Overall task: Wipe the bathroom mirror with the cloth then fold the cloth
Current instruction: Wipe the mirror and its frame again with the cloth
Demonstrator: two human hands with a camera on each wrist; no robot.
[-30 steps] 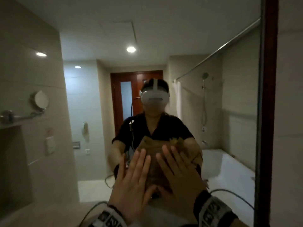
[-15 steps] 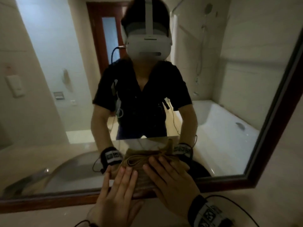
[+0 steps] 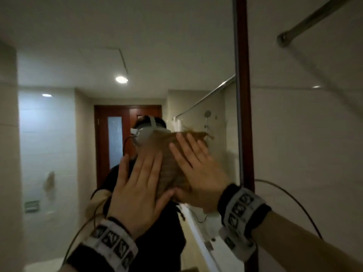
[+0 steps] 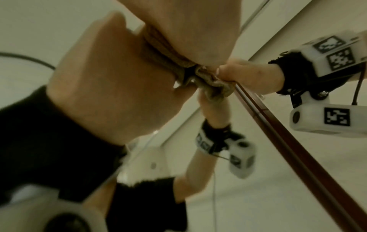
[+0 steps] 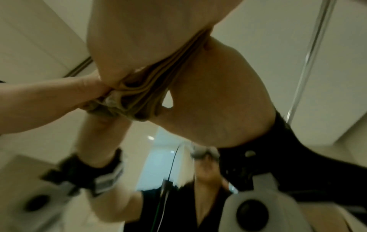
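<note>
A folded brown cloth (image 3: 170, 161) lies flat against the bathroom mirror (image 3: 78, 55), near its right side. My left hand (image 3: 137, 179) presses on the cloth's left part with straight, spread fingers. Beside it, my right hand (image 3: 194, 165) presses on the right part, fingers also straight. The left wrist view shows the cloth (image 4: 158, 51) squeezed between my palm (image 4: 111, 87) and the glass. In the right wrist view the cloth's bunched lower edge (image 5: 139, 97) sits under my right palm (image 5: 214, 97), with the left thumb (image 5: 59, 94) touching it. Most of the cloth is hidden by the hands.
The mirror's dark wooden frame (image 3: 242, 95) runs vertically just right of my right hand, with tiled wall (image 3: 304, 154) beyond it. A metal curtain rod (image 3: 314, 18) crosses the upper right. Cables hang from both wrist bands. The glass reflects a person, a door and a bathtub.
Both hands and the cloth have slid from the mirror's bottom edge up to its upper right part, close to the right frame. The head view has tilted upward with them.
</note>
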